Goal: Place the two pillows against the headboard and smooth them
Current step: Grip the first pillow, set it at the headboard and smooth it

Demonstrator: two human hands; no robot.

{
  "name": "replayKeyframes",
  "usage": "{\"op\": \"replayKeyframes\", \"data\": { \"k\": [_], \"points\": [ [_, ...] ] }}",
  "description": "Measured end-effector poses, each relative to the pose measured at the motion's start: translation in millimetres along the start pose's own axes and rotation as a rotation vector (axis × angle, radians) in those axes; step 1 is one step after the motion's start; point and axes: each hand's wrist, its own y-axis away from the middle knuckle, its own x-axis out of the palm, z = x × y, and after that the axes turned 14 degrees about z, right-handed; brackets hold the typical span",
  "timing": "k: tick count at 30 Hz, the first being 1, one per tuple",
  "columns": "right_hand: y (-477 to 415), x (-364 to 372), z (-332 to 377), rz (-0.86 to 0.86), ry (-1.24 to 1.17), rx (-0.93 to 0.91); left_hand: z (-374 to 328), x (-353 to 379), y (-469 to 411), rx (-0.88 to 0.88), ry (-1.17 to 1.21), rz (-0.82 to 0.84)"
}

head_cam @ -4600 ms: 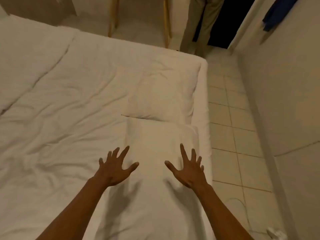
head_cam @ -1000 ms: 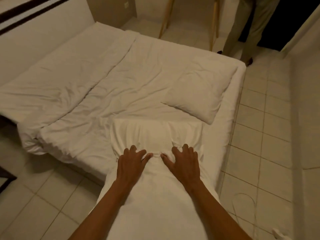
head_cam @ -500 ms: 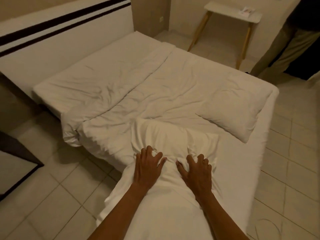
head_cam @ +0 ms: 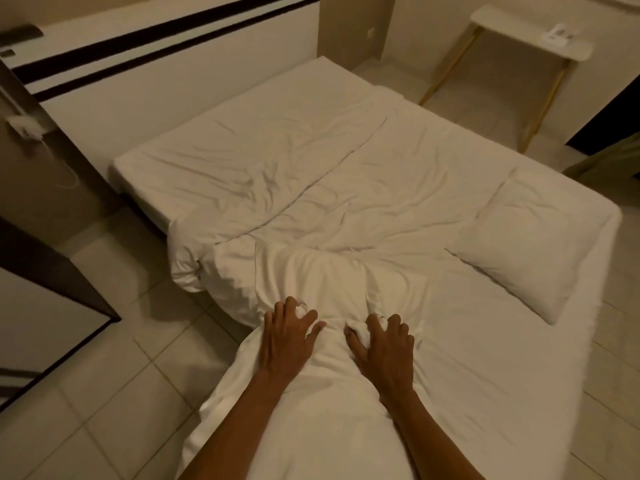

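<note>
A white pillow (head_cam: 332,278) lies near the bed's front left corner, bunched where my hands grip it. My left hand (head_cam: 285,336) clutches its near edge with curled fingers. Just to the right, my right hand (head_cam: 382,344) digs into the same edge. The second white pillow (head_cam: 533,244) rests flat by the bed's right edge, untouched. The white headboard with two black stripes (head_cam: 166,74) stands at the far left, well away from both pillows. A rumpled white duvet (head_cam: 329,174) covers the bed.
A small white side table with wooden legs (head_cam: 526,50) stands behind the bed. A dark cabinet (head_cam: 45,188) juts in at left. Tiled floor (head_cam: 104,410) runs along the bed's left side. A person's trouser leg (head_cam: 609,161) shows at far right.
My open hands came down onto the near pillow and closed on its fabric. The view swung left, bringing the headboard and the left floor into sight.
</note>
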Motion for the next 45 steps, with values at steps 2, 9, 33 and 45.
{"op": "replayKeyframes", "data": {
  "k": [2,9,33,45],
  "points": [
    [-24.4,6.5,23.5,0.005,-0.018,-0.003,26.5,-4.0,-20.7,-0.008,-0.011,0.014],
    [-112.3,18.0,107.1,0.003,-0.068,0.022,115.3,-34.2,-99.5,0.007,-0.065,0.017],
    [-301.7,48.9,409.1,-0.059,-0.089,0.349,417.3,-113.9,-314.2,0.276,-0.079,0.069],
    [-417.2,78.1,512.4,-0.063,-0.172,0.414,534.2,-128.3,-420.9,0.319,-0.043,0.09]
  ]
}}
